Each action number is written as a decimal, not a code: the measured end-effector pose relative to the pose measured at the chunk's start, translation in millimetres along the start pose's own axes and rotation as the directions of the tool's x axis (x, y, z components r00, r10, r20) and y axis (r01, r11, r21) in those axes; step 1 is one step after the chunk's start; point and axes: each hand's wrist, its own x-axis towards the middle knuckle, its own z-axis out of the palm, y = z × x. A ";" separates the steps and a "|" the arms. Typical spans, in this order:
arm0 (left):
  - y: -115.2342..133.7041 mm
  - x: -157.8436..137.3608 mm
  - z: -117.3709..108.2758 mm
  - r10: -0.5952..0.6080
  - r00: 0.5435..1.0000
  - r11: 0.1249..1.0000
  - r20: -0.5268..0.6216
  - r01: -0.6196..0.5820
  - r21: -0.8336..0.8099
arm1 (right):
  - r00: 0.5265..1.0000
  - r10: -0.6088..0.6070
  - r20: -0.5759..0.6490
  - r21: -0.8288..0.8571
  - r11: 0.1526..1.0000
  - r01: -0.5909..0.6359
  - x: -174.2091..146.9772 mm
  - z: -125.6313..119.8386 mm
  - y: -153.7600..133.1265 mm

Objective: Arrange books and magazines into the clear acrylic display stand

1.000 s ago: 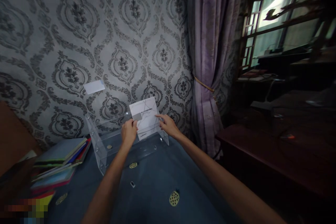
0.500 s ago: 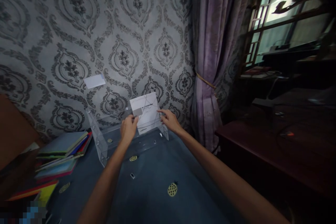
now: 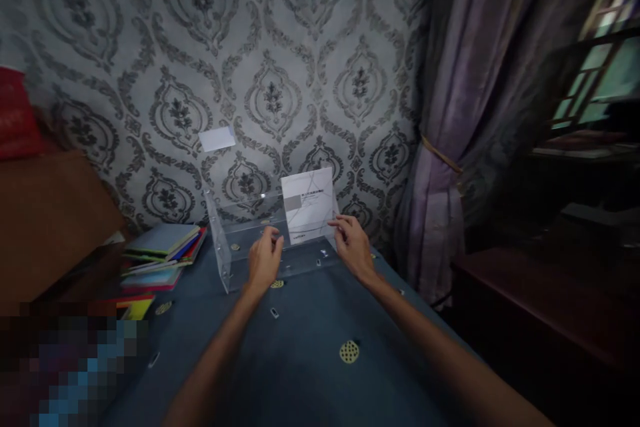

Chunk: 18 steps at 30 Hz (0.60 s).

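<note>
A white booklet (image 3: 313, 215) with a grey block and dark print on its cover stands upright, leaning slightly back, in the right part of a clear plastic rack (image 3: 216, 240). Just left of the booklet's lower edge is my left hand (image 3: 265, 259), its fingers loosely bent and apart, holding nothing. My right hand (image 3: 353, 245) is beside the booklet's right edge with fingers stretched toward it. Whether those fingertips touch the cover I cannot tell. Both hands are in front of the rack.
A stack of coloured books or folders (image 3: 163, 243) lies left of the rack, near a brown box (image 3: 55, 213) with a red object (image 3: 17, 113) above. A white card (image 3: 217, 139) is against the patterned wall. A tied purple curtain (image 3: 450, 193) hangs at right, by a dark red surface (image 3: 530, 307).
My left hand has come off the booklet and moved down and left of it. My right hand has lowered slightly along its right edge. The camera view has turned left.
</note>
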 end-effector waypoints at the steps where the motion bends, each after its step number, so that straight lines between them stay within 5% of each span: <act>1: -4.2 -8.8 -0.3 0.004 1.000 1.000 0.013 -0.004 0.005 | 0.999 -0.030 0.044 0.004 1.000 0.030 -8.8 3.7 -4.7; 7: -36.6 -63.5 -16.5 0.014 0.996 0.998 0.083 -0.019 0.052 | 0.915 -0.211 0.343 0.057 0.977 0.204 -66.1 35.8 -13.2; 14: -84.9 -113.9 -76.9 -0.056 0.998 0.966 -0.011 0.057 0.251 | 0.744 -0.365 0.559 0.146 0.927 0.345 -107.1 66.4 12.3; 18: -105.7 -133.1 -119.8 -0.090 0.992 0.875 -0.088 0.121 0.468 | 0.766 -0.362 0.531 0.156 0.930 0.332 -108.2 69.6 17.7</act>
